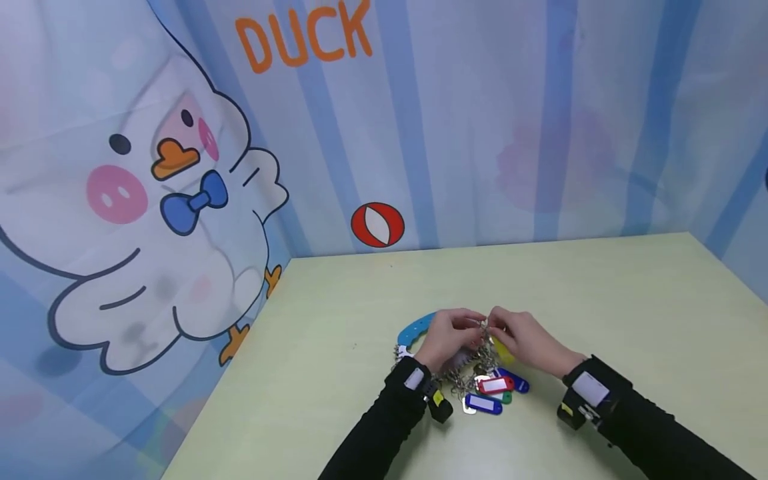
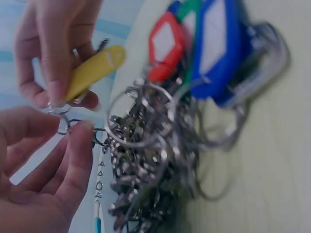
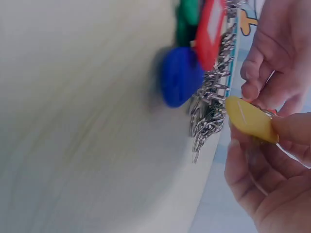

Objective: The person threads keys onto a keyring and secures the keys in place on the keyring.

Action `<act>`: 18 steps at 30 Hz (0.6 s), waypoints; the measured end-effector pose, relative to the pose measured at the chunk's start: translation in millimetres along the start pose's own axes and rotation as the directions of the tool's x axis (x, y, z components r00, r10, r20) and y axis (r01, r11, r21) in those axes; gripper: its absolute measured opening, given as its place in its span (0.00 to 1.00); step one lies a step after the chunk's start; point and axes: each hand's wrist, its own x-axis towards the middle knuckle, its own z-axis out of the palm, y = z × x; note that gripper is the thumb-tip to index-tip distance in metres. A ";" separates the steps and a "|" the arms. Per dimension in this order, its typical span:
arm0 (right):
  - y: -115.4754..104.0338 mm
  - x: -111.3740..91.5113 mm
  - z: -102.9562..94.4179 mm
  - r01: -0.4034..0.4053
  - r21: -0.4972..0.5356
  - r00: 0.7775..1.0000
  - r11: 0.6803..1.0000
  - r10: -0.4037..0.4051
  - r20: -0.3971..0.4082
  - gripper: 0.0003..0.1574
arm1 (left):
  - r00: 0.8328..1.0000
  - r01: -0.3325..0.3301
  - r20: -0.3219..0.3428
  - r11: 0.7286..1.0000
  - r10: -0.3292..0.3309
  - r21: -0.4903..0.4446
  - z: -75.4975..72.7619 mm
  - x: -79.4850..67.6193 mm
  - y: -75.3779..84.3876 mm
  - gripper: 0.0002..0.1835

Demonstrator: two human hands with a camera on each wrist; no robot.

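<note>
In the head view, my left hand [image 1: 449, 339] and right hand [image 1: 531, 341] meet above a heap of metal rings and clasps [image 1: 461, 381]. With thumb and finger, the left pinches a small metal ring [image 2: 63, 124], seen in the left wrist view. My right hand grips a yellow key tag [image 2: 95, 73] by its ring end, right beside the left fingertips. A red key tag [image 1: 495, 385], a green key tag [image 1: 507, 397] and a blue key tag [image 1: 483, 404] lie below the hands, attached to or against the heap. Fingers partly hide how the small rings join.
A light blue curved strip [image 1: 415, 329] lies behind my left hand. Another blue key tag [image 1: 515, 381] sits at the heap's right side. The pale yellow table [image 1: 336, 300] ends at a printed duck curtain [image 1: 444, 133] at the back and left.
</note>
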 end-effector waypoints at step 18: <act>-5.0 -3.0 -10.7 0.018 -0.027 0.999 0.999 -0.016 0.049 0.03 | 0.990 -0.017 -0.132 0.969 0.052 0.248 9.3 2.7 2.0 0.05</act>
